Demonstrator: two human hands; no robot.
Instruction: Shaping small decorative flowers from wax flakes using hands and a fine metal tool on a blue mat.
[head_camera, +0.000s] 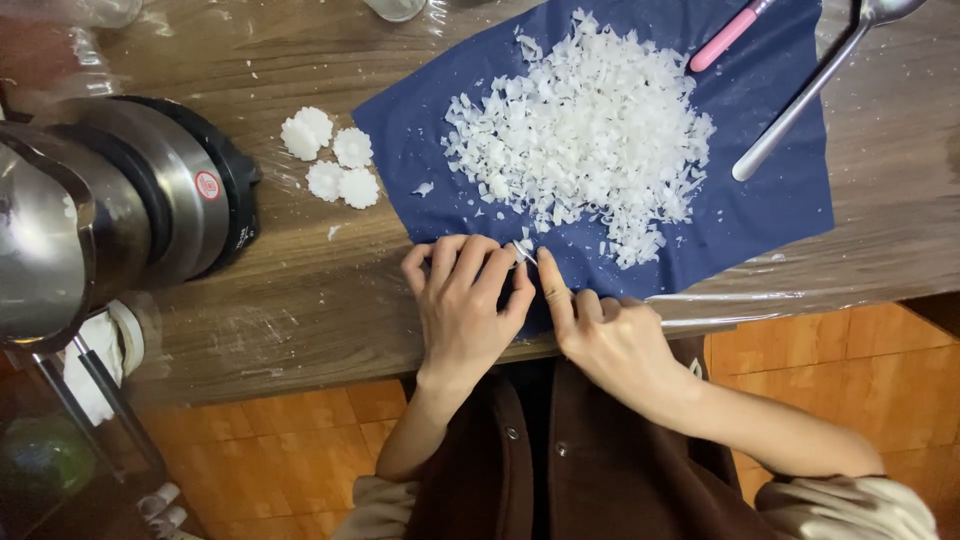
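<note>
Small white piece (524, 252) mostly hidden; left hand (462, 312) and right hand (610, 335) fingers curled, pinching it; flake pile (585, 130) just beyond fingertips.

— How many white flower-shaped pieces (330, 158) lie on the table (300, 300)?
— I count five, in one small group. Beside them there is one dark blue sheet (770, 200) with one big heap of white flakes (585, 130); the flakes are too many to count.
— And the tools?
— One pink-handled tool (728, 35), one metal spoon (800, 100), one steel pot (110, 220).
— Hands?
— Two: one left hand (462, 315) and one right hand (612, 340).
</note>
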